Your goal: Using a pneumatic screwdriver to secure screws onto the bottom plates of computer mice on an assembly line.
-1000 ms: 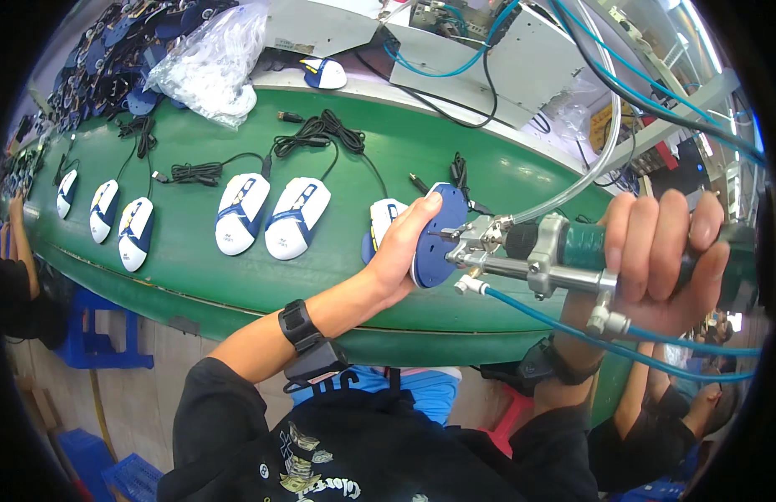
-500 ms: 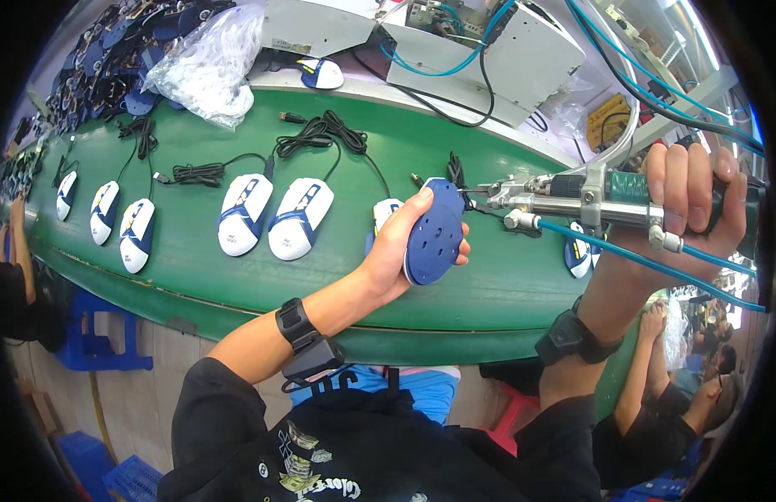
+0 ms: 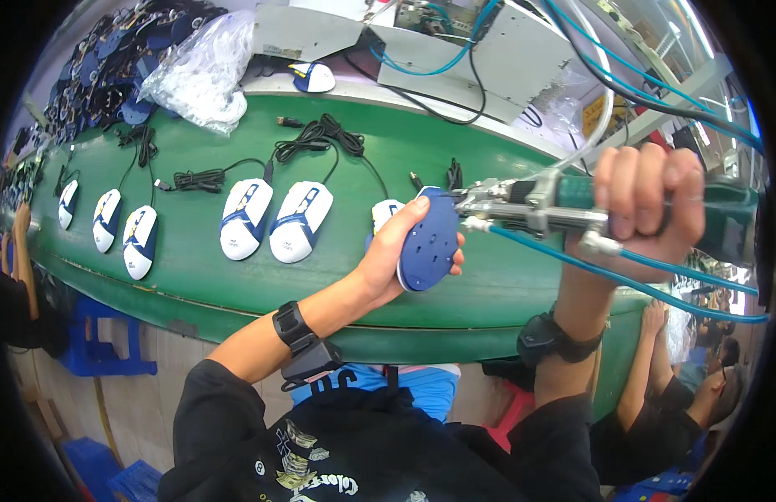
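Observation:
My left hand [image 3: 386, 251] grips a computer mouse [image 3: 430, 244], its dark blue underside with small holes turned up and the thumb on its upper left edge. My right hand [image 3: 651, 201] is wrapped around a powered screwdriver [image 3: 563, 194] with a green and metal body and blue air hoses. The screwdriver lies nearly level, its nose against the upper right edge of the mouse; the very tip is hard to make out. Just behind my left hand lies another mouse [image 3: 386, 214], partly covered.
White and blue mice [image 3: 244, 219] with bundled black cables [image 3: 198, 180] lie along the green belt [image 3: 346, 289]. Behind stand a plastic bag [image 3: 199, 84], a heap of blue parts [image 3: 112, 75] and grey machine housings [image 3: 522, 71]. A co-worker [image 3: 655, 410] sits at the right.
My right hand has moved left with the screwdriver, whose nose is now closer against the mouse. The mouse has dropped slightly and turned a little in my left hand.

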### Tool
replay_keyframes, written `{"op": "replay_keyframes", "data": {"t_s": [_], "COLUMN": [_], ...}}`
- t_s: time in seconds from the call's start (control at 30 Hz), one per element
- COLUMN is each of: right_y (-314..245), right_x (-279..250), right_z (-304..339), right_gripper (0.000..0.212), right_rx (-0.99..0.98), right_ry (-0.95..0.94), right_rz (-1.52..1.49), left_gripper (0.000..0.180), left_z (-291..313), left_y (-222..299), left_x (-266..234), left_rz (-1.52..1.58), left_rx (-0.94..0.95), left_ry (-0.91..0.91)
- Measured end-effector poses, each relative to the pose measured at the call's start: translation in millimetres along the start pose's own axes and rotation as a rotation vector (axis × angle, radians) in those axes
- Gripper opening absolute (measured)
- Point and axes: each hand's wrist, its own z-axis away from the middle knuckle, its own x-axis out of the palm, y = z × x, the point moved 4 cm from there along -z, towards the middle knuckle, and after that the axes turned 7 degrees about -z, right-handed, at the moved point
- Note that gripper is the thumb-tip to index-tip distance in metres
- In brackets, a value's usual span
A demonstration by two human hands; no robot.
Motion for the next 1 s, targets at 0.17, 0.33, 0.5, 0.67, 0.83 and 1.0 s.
{"op": "replay_keyframes", "data": {"t_s": [0.17,0.33,0.5,0.67,0.83,1.0], "right_y": [-58,-162,-197,-208,-192,-169], "right_x": [-24,-40,-62,-77,-80,-73], "right_z": [-12,-5,26,29,39,36], "right_gripper": [0.028,0.024,0.029,0.022,0.02,0.02], "right_rx": [-0.097,-0.16,-0.079,-0.07,-0.03,0.043], "right_ry": [0.073,0.047,0.276,0.453,0.538,0.514], "right_rz": [-0.008,0.12,0.096,0.172,0.217,0.207], "left_gripper": [0.051,0.064,0.082,0.09,0.087,0.089], "left_z": [-14,-17,-11,7,17,19], "left_y": [-18,-39,-36,-37,-36,-34], "left_x": [30,62,114,113,88,81], "left_rz": [-0.15,-0.867,-2.311,-2.583,-2.446,-2.428], "left_rx": [-0.004,0.074,0.625,0.168,0.008,-0.013], "left_ry": [0.043,0.264,0.281,0.439,0.306,0.282]}}
